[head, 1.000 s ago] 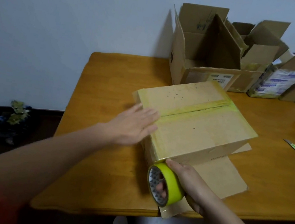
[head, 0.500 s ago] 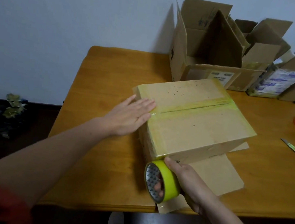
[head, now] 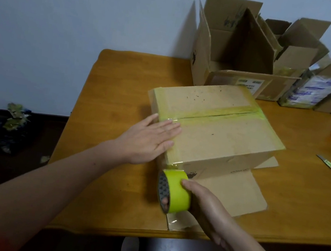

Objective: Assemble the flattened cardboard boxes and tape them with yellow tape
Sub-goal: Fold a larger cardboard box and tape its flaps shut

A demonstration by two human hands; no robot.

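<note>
The closed cardboard box [head: 212, 132] was set mid-worktop [head: 111, 96], toward the front edge, on a flattened cardboard sheet [head: 236, 190]. Its top seam and edges were covered with yellow tape. The left hand [head: 147, 142] was laid flat on the box's left top edge, fingers [head: 168, 129] straight. The yellow tape roll [head: 176, 191] was gripped at the box's near corner by the right hand [head: 206, 203], fingers curled through its core. Open boxes [head: 234, 50] were stood along the back edge, and a knife [head: 330, 168] was left near the right edge.
</note>
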